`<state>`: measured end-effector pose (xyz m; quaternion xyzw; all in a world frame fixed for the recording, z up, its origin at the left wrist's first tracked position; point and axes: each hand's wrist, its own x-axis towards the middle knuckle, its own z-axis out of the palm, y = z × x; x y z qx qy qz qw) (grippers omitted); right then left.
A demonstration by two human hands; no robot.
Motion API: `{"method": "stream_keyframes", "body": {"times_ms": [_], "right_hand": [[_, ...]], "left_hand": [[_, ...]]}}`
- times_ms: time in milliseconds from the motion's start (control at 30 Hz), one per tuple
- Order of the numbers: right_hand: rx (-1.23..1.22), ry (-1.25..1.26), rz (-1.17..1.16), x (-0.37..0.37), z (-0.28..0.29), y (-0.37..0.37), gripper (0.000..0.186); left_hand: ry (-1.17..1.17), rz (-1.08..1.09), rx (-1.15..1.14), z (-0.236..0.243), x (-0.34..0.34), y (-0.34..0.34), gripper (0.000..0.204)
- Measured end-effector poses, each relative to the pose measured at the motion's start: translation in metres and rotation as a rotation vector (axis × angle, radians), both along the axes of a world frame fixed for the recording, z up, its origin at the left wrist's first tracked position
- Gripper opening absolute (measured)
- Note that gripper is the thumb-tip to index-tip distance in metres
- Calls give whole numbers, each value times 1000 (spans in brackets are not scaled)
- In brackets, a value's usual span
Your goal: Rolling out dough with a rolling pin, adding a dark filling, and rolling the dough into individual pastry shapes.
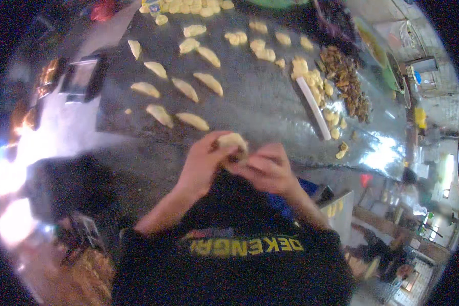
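My left hand [199, 160] is closed around a pale piece of dough [232, 141], held over the table's near edge in front of my chest. Dark brown filling seems to show at its lower side. The bent fingers of my right hand [270, 167], slightly blurred, pinch at the right side of the same dough. Just beyond my hands, several crescent-shaped dough pieces [192, 121] lie spaced apart on the dark tabletop [250, 112]. The palm side of my right hand is hidden.
To the right lies a pale straight bar [313, 108] beside small dough lumps [331, 118]. A brown heap [346, 84] of filling-like pieces is beyond them. More dough pieces [201, 7] crowd the far edge. A green-rimmed bowl [394, 74] stands at far right.
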<state>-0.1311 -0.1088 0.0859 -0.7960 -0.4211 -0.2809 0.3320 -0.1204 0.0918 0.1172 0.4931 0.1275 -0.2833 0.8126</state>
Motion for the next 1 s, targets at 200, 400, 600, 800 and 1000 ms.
{"method": "stream_keyframes", "body": {"times_ms": [200,400,600,800,1000], "right_hand": [[208,630,-354,6,40,30,24],[338,999,-307,12,4,-10,22],[346,1020,-409,16,14,-36,12],[322,1023,-418,21,11,-58,17],[501,1207,-557,19,4,-62,20]], "left_hand": [[-67,30,-116,-28,-12,-5,26],[-91,-8,244,-30,6,-35,26],[66,-21,-70,-41,24,-57,23],[-218,-153,650,-16,30,-85,26],[89,-121,137,-38,36,-75,29]]}}
